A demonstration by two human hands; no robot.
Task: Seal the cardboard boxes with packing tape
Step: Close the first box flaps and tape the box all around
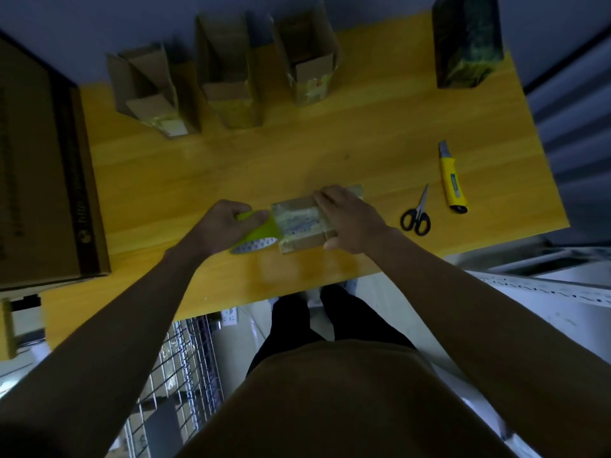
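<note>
A small cardboard box [305, 223] is shown lying flat near the front edge of a yellow wooden desk [231, 166], its top crossed by a glossy strip of clear tape. The box is pressed down by the right hand [347, 219], whose fingers [325, 198] are laid nearly straight and close together over its right end, the thumb resting at the near corner. A green tape dispenser [256, 233] is gripped by the left hand [224, 226], the fingers curled round its handle; the dispenser is set against the left edge of the box, and the tape roll is seen beneath it. At the back of the desk, three open cardboard boxes [228, 77] are stood in a row with their flaps raised, and a dark green box [468, 44] is stood at the far right corner. A pair of scissors [417, 213] and a yellow utility knife [451, 180] are laid side by side, well apart from the right hand. A large brown carton [43, 166] is seen at the left of the desk.
</note>
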